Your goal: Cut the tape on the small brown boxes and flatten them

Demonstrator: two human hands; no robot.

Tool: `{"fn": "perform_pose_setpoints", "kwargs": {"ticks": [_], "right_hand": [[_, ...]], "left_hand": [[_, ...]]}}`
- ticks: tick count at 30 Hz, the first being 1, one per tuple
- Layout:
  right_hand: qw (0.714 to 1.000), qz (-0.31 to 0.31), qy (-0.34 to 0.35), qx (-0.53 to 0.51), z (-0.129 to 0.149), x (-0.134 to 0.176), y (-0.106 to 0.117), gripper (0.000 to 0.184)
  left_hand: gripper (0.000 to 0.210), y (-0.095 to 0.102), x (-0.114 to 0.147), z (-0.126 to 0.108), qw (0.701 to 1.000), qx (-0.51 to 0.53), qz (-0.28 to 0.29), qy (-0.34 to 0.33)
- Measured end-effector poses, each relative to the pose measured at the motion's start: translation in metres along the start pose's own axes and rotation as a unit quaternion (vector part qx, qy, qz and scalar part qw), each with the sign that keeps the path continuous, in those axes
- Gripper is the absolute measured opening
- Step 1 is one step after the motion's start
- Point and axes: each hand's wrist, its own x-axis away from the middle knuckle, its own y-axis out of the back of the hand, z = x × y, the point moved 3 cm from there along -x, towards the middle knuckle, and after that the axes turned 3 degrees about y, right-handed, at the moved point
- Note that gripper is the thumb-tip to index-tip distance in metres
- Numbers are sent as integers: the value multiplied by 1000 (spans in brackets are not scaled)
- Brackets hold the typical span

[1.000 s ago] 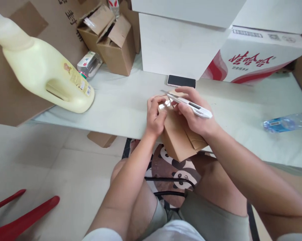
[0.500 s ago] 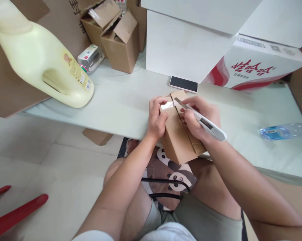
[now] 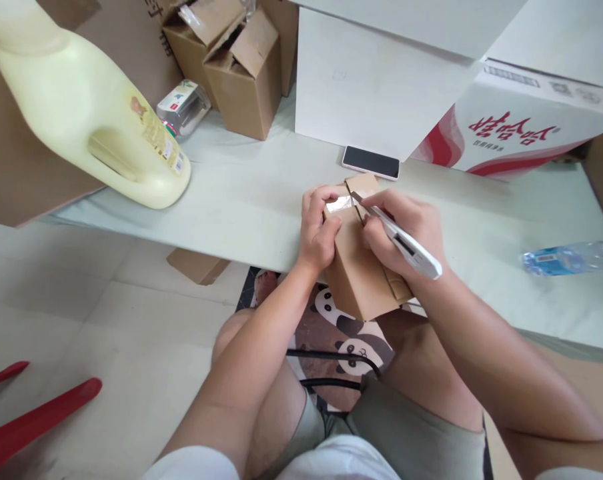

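Center frame — left hand is clamping the small carton; right hand is gripping a white cutter. Blade is apparently working the seam beside the tape — next move is likely calling for steady bracing.

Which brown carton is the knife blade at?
The carton in the left hand, at the table's front edge; the white knife in the right hand points at its taped seam. The flapped cartons behind and the floor carton are untouched.
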Motion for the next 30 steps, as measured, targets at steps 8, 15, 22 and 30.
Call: {"fn": "perform_pose_setpoints", "kwargs": {"ticks": [8, 15, 22, 30], "right_hand": [[999, 8, 21, 32, 2, -3, -4, 13], [1000, 3, 24, 19, 2, 0, -1, 13], [998, 22, 44, 42, 2, -5, -7, 14], [999, 16, 35, 20, 2, 1, 2, 14]], "left_hand": [[19, -1, 0, 0, 1000, -7, -2, 17], [20, -1, 0, 0, 1000, 3, -9, 9], [19, -2, 0, 1, 1000, -2, -8, 17], [19, -2, -1, 3, 1000, -1, -19, 17]]}}
